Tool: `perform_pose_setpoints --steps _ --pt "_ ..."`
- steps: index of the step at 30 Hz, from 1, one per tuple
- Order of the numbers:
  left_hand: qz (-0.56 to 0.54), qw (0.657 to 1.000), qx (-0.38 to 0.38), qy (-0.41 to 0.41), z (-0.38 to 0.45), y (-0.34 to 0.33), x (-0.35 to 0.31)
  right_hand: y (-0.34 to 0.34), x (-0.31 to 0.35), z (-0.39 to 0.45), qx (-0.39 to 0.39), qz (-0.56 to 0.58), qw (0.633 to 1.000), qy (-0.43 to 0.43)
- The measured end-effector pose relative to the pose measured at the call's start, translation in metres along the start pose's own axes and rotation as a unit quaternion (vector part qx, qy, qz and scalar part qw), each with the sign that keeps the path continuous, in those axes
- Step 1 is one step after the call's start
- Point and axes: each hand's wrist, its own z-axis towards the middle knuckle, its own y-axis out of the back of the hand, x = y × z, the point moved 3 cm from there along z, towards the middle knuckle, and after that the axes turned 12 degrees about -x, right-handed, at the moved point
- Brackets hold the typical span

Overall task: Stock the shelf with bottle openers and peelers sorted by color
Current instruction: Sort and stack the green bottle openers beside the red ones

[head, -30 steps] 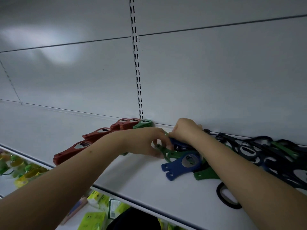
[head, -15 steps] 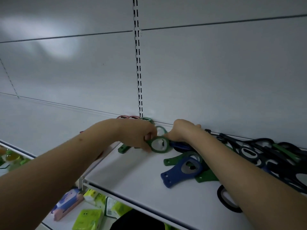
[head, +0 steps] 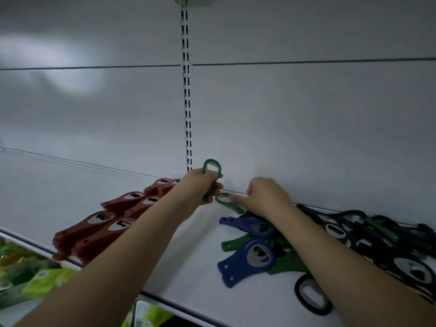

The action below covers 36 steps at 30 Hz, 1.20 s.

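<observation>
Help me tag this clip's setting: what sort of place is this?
Probably a shop aisle: white shelf on a slotted upright, red bottle openers in rows, packaged goods below.

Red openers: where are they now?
Head view: the red openers lie stacked in rows on the shelf, left of the left hand.

I'm holding a green opener [head: 211,172]; red ones [head: 99,228] lying left, blue [head: 247,260], seemingly black [head: 377,244] right.
</observation>
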Motion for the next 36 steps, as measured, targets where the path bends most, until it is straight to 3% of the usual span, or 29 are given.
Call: perform_pose_setpoints --steps 2,7,15,18,21,23,26,27,29,32,34,36 --pt "-0.049 0.999 -0.001 -0.006 0.001 -0.008 0.004 -0.009 0.011 -0.001 0.024 -0.070 0.997 0.022" --pt "-0.142 0.990 0.011 0.004 0.000 -0.016 0.022 -0.021 0.014 0.008 0.061 0.000 0.998 -0.010" --pt "-0.267 0.961 -0.039 0.059 0.002 -0.018 0.034 0.003 0.004 0.007 -0.075 0.108 0.991 0.011" --pt "-0.325 0.940 0.014 0.104 -0.003 -0.021 0.029 0.027 0.008 0.000 -0.156 0.174 0.971 0.057" --pt "-0.360 0.918 0.112 0.127 -0.011 -0.022 0.026 0.037 0.022 -0.013 -0.099 0.202 0.965 0.133" --pt "-0.350 0.920 0.110 0.135 -0.015 -0.019 0.025 0.042 0.023 -0.020 -0.105 0.194 0.964 0.145" --pt "-0.304 0.939 0.066 0.146 -0.014 -0.017 0.028 0.070 0.008 -0.021 -0.203 0.206 0.949 0.124" --pt "-0.269 0.952 0.054 0.132 -0.013 -0.017 0.029 0.079 0.001 -0.020 -0.183 0.203 0.954 0.123" --pt "-0.141 0.989 0.018 0.047 -0.009 -0.016 0.032 0.084 -0.014 -0.025 -0.049 0.177 0.973 0.138" --pt "-0.012 0.994 0.026 -0.103 -0.013 -0.019 0.032 0.072 -0.034 -0.041 0.156 0.111 0.967 0.168" --pt "0.008 0.987 0.053 -0.152 -0.019 -0.020 0.028 0.059 -0.041 -0.046 0.213 0.075 0.954 0.195" --pt "0.009 0.980 0.079 -0.184 -0.025 -0.022 0.025 0.048 -0.043 -0.043 0.186 0.066 0.959 0.205"
